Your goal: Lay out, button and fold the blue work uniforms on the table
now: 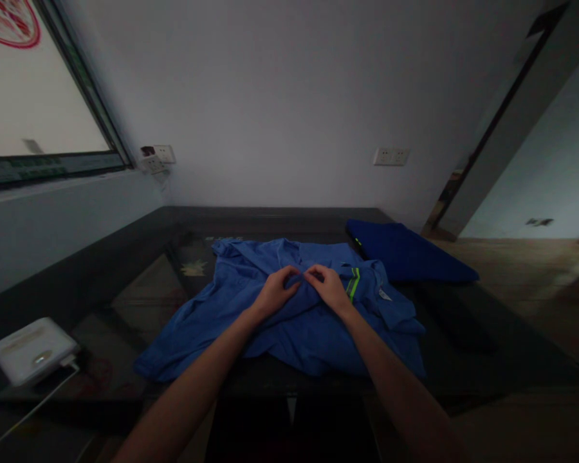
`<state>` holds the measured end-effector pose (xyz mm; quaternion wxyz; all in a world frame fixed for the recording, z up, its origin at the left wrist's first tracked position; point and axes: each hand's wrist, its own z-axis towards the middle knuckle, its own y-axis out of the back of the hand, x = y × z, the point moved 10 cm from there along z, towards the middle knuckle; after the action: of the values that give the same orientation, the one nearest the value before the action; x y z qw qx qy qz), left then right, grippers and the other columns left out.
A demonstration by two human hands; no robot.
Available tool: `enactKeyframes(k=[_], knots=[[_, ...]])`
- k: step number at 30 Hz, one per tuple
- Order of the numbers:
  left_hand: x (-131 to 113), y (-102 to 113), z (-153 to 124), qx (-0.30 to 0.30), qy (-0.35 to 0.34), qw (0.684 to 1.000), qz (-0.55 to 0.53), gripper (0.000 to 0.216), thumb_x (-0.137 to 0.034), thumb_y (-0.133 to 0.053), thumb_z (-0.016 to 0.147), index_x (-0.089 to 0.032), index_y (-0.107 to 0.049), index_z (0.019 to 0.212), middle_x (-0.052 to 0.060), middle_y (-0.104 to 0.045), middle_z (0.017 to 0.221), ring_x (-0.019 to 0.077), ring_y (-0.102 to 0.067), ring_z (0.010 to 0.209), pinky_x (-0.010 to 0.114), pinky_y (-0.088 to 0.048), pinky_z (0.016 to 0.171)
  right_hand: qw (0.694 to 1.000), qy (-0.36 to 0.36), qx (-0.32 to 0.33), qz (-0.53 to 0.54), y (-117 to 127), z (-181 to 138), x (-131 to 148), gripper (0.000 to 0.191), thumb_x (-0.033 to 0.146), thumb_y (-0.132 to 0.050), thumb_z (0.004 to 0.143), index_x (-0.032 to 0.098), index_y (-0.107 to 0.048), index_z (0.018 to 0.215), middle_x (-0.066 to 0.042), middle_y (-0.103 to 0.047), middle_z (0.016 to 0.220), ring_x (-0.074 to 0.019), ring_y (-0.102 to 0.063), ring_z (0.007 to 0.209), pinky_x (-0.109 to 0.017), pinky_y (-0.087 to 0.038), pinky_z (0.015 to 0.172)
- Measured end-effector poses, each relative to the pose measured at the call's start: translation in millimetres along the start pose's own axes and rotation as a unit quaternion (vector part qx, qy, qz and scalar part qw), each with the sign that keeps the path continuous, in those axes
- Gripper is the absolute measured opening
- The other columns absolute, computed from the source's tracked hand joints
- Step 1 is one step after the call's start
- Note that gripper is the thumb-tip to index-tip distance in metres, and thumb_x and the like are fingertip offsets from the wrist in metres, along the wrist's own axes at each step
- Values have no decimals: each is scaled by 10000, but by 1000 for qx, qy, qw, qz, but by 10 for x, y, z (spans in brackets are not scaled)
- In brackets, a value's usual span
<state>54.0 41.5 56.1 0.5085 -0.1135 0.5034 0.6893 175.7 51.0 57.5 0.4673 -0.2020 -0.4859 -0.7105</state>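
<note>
A blue work jacket (197,321) lies spread and wrinkled on a dark, glossy table (120,328). It has a yellow-green reflective strip and a small white label on its right part. Over its middle, my left hand (278,292) pinches the cloth between thumb and fingers. My right hand (325,285) grips the same fabric just to the right, with the fingertips of both hands almost touching. Whatever small part of the garment sits between the fingertips is too small to make out.
A folded darker blue garment (405,254) rests at the table's back right. On the left front corner stands a white box-shaped device (35,350) with a white cable. Wall sockets (390,156) are on the wall behind the table, and a window is at the upper left.
</note>
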Motion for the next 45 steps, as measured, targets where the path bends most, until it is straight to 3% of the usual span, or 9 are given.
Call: enactKeyframes(k=[5, 10, 14, 18, 25, 28, 31, 36, 45], knots=[[45, 78, 64, 31, -6, 999, -24, 334, -177, -586, 756, -176, -567, 1090, 61, -639, 1048, 186, -599, 957, 305, -474, 836, 996, -15, 10, -86, -7, -9, -7, 128, 287, -693, 737, 179, -694, 806, -58, -702, 818, -222, -631, 818, -312, -449, 755], [519, 478, 101, -13, 94, 994, 51, 175, -192, -478, 813, -165, -597, 938, 55, -649, 882, 185, -615, 825, 301, -477, 757, 995, -15, 47, -83, 27, 3, 4, 99, 258, -657, 764, 182, -721, 760, -57, -728, 802, -223, -664, 806, -306, -456, 767], [752, 359, 13, 74, 113, 979, 151, 95, -196, -525, 774, -189, -608, 821, 41, -647, 800, 191, -611, 769, 294, -462, 743, 994, -12, 68, -85, 88, 12, -40, 88, 231, -654, 752, 193, -730, 776, -54, -732, 832, -236, -663, 844, -330, -456, 795], [687, 197, -41, 116, 82, 975, 171, 151, -210, -614, 710, -205, -618, 861, 51, -647, 874, 207, -604, 844, 283, -456, 756, 993, -24, 55, -99, 193, 35, -158, 85, 232, -653, 745, 203, -729, 770, -53, -729, 831, -248, -658, 836, -356, -452, 803], [539, 187, 7, 106, 67, 980, 155, 134, -275, -601, 760, -195, -622, 865, 51, -645, 858, 211, -596, 783, 297, -451, 716, 980, -50, -17, -194, 455, 38, -326, 67, 218, -655, 744, 231, -713, 774, -46, -709, 822, -233, -636, 819, -342, -439, 764], [440, 167, 42, 96, 49, 988, 114, 132, -250, -528, 817, -193, -633, 871, 59, -662, 900, 215, -610, 840, 311, -450, 777, 964, -37, -16, -262, 432, 19, -235, 125, 172, -652, 745, 229, -701, 845, -64, -690, 853, -243, -613, 847, -350, -431, 758], [310, 221, 75, 49, 27, 994, 97, 155, -237, -498, 839, -188, -636, 890, 68, -660, 930, 220, -604, 895, 326, -443, 833, 950, 45, 1, -308, 252, -6, 66, 284, 112, -648, 734, 228, -675, 991, -91, -660, 978, -274, -564, 964, -396, -408, 825], [52, 273, 72, -1, -19, 998, 66, 171, -241, -459, 875, -182, -611, 928, 62, -638, 936, 197, -587, 902, 318, -447, 853, 979, 129, 5, -156, -1, -90, 488, 235, 212, -569, 839, 208, -622, 1068, -89, -636, 1065, -246, -540, 1039, -410, -377, 939], [-82, 165, 40, 12, 21, 999, -43, 151, -295, -491, 868, -191, -587, 919, 43, -659, 936, 189, -596, 894, 296, -446, 837, 993, -1, 17, 114, -7, -18, 164, 252, 371, -698, 708, 197, -584, 851, 1, -609, 773, -155, -578, 744, -276, -472, 711]])
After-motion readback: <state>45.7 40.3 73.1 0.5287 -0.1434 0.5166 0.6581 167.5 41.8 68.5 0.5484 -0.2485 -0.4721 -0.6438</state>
